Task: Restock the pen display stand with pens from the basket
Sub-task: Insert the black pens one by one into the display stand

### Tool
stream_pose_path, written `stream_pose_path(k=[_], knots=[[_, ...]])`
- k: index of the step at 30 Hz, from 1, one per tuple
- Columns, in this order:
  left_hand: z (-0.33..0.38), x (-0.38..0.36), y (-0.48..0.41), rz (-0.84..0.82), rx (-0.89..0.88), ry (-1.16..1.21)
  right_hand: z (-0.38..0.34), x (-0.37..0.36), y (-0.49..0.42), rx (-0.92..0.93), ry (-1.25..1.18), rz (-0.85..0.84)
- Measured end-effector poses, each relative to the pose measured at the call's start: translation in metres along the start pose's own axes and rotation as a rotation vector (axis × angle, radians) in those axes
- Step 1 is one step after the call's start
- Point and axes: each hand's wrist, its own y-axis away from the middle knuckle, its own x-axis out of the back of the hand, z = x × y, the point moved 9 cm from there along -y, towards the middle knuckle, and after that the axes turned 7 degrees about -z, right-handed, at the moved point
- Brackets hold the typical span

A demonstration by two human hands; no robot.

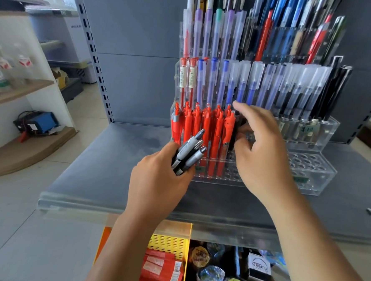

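Note:
A clear acrylic pen display stand [312, 176] stands on a grey shelf, its tiers full of pens. Red pens [205, 128] fill the left of the lower tiers, and several holes to the right are bare. My left hand [158, 182] grips a bundle of black and grey pens [189, 154] just in front of the red ones. My right hand [260, 149] pinches a dark pen [237, 130], mostly hidden behind its fingers, right beside the red pens over the stand's holes. No basket is plainly in view.
The grey shelf [104, 168] has a clear plastic front lip. Below it sit a yellow perforated bin [169, 244] with red packets and round wrapped items [212, 274]. A perforated shelf upright [94, 54] rises at the left, with wooden shelves beyond.

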Motion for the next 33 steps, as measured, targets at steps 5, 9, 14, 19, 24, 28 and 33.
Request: stream_pose_path(k=[5,9,14,19,24,28,33], knots=[[0.001,-0.001,0.0,-0.006,-0.008,-0.007,0.002,0.006,0.002,-0.034,-0.045,0.006],[0.0,-0.001,-0.001,-0.001,-0.006,-0.007,-0.008,0.033,0.005,-0.008,-0.082,0.161],[0.002,-0.001,0.0,0.0,-0.019,-0.035,-0.053,0.042,0.008,0.173,-0.021,0.063],[0.004,-0.003,0.0,-0.004,-0.05,-0.048,-0.071,0.007,0.014,0.194,0.142,-0.172],[0.007,-0.005,0.001,-0.027,-0.094,-0.078,-0.067,-0.014,0.017,0.158,0.226,-0.287],[0.006,-0.005,0.0,-0.037,-0.073,-0.1,-0.062,-0.002,0.013,0.151,0.199,-0.223],[0.004,-0.007,-0.001,-0.048,-0.048,-0.106,-0.056,0.019,0.009,0.136,0.185,-0.158]])
